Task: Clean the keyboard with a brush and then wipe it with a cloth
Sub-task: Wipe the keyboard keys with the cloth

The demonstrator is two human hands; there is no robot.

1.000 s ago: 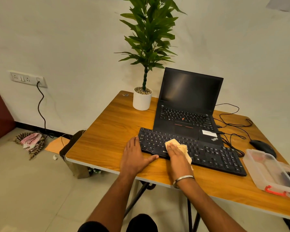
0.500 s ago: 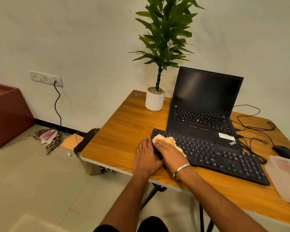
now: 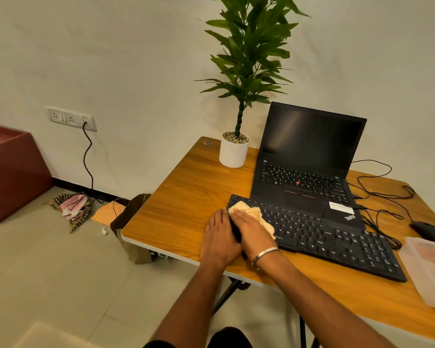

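A wooden table carries an open black laptop with a dark screen at its far side. Just left of the laptop stands a potted plant in a white pot. Black cables trail to a black mouse at the right edge, near a clear plastic box. On the floor at left lie a checked rag and a brown bag, below a wall socket.

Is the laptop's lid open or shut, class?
Open: the laptop has its dark screen raised upright behind its own keys on the table.
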